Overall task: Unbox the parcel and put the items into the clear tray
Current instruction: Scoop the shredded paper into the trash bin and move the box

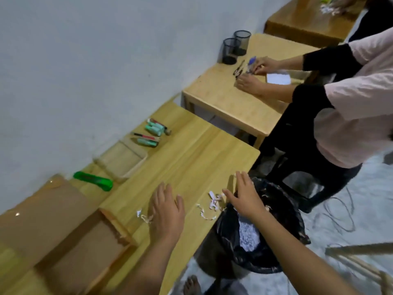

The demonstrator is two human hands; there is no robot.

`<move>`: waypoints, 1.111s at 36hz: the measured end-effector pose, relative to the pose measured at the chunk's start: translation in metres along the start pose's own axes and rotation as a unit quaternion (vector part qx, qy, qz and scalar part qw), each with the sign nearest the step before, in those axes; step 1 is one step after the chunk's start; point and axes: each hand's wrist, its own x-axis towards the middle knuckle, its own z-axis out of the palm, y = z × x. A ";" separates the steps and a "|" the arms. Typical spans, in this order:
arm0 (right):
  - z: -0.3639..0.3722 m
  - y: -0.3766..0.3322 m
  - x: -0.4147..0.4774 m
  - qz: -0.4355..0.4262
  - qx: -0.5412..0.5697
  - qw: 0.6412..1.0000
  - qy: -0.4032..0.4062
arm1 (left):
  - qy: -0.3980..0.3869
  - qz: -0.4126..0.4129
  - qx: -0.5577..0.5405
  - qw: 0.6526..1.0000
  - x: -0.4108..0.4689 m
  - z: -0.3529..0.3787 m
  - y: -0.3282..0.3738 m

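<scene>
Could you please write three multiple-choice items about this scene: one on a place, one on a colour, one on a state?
1. Where do the teal items lie?
A. inside the clear tray
B. on the table beyond the tray
C. in the bin

2. What colour is the cutter by the cardboard box?
A. red
B. green
C. yellow

3. In what state are the person's hands?
A. both open and flat, holding nothing
B. both closed on the cutter
C. one holds a pen

Answers:
1 B: they rest on bare wood past the clear tray, which holds nothing.
2 B: its body is bright green.
3 A: the left hand and right hand spread their fingers over the paper shreds at the table edge, above the black bin.
</scene>
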 end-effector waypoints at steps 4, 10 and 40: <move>0.007 0.001 -0.004 -0.033 -0.035 0.999 0.013 | -0.029 -0.084 0.051 0.995 -0.004 -0.001 -0.015; 0.041 -0.010 -0.001 -0.124 -0.104 0.986 -0.035 | -0.043 -0.155 0.054 0.986 -0.012 0.014 -0.032; 0.067 -0.058 0.105 -0.397 -0.159 0.902 -0.059 | 0.086 -0.325 0.004 0.942 0.050 0.027 -0.042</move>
